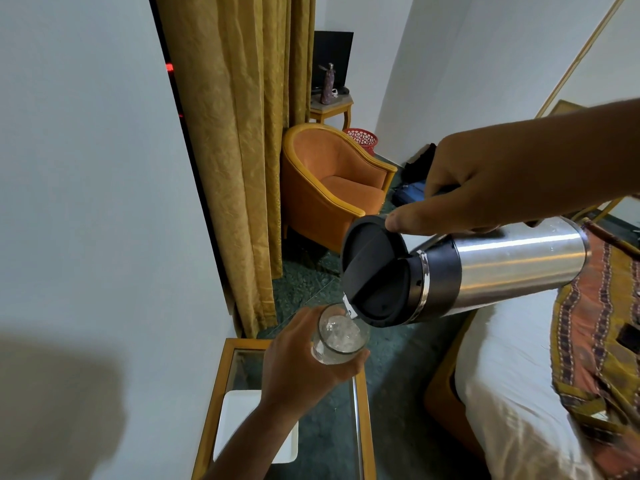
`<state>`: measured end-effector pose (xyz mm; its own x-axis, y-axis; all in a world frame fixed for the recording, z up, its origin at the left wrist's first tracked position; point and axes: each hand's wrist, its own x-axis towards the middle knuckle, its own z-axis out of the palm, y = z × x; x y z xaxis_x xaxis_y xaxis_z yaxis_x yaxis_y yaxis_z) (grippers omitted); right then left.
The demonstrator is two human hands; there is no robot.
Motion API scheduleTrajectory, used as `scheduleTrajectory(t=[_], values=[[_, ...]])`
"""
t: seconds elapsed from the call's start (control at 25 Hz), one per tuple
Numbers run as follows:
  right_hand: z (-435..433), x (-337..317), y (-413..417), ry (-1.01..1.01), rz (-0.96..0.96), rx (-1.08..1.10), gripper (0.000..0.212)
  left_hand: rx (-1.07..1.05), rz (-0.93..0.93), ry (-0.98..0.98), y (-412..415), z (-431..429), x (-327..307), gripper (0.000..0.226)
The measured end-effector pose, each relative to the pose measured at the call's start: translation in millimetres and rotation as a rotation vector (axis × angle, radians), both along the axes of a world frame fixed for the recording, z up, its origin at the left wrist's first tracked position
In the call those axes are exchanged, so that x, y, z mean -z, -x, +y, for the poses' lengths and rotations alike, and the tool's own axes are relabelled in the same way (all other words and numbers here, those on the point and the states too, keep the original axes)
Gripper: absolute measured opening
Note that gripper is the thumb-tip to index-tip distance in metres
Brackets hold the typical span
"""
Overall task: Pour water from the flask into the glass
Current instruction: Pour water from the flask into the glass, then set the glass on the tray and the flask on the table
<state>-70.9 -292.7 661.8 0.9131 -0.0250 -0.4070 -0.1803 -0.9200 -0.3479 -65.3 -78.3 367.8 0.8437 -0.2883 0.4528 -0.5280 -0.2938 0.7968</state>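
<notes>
Indoors | glass-topped side table point(358, 410) | bed point(502, 393) | orange armchair point(332, 181) | gold curtain point(239, 133)

Bedroom: bed point(502, 375), armchair point(332, 181), curtain point(235, 133)

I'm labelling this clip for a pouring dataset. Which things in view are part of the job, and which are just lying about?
In the job: flask, tipped in the right hand; glass, held in the left hand.

Lying about: armchair, curtain, red basket, white tray on the glass-topped side table, bed.
</notes>
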Motion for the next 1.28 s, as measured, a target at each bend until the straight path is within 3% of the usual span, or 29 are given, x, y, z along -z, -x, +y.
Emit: scheduleTrajectory(t=[0.32,0.48,0.56,0.64,0.76,0.88,1.04,1.28], values=[[14,-4,3,-0.004,-0.013,0.039,0.072,-0.008,0.001,0.050,1,7,3,0.063],[8,15,34,-0.275,0.019,0.182,0.067,-0.011,0.010,0.036,3,15,4,0.062],[-13,41,41,-0.389,-0.043,0.358,0.097,-0.010,0.054,0.011,4,19,9,0.063],[-28,83,46,-0.593,-0.117,0.566,0.108,-0.027,0.119,-0.028,4,26,19,0.068],[-31,171,59,-0.841,-0.187,0.669,0.090,-0.060,0.221,-0.114,7,37,40,0.069],[-25,261,66,-0.896,-0.192,0.774,0.083,-0.081,0.288,-0.243,7,48,74,0.070],[-9,381,59,-0.891,-0.225,1.022,0.070,-0.153,0.463,-0.441,7,74,152,0.089],[-14,569,62,-0.980,-0.276,1.339,0.036,-0.284,0.651,-0.560,2,81,334,0.073]])
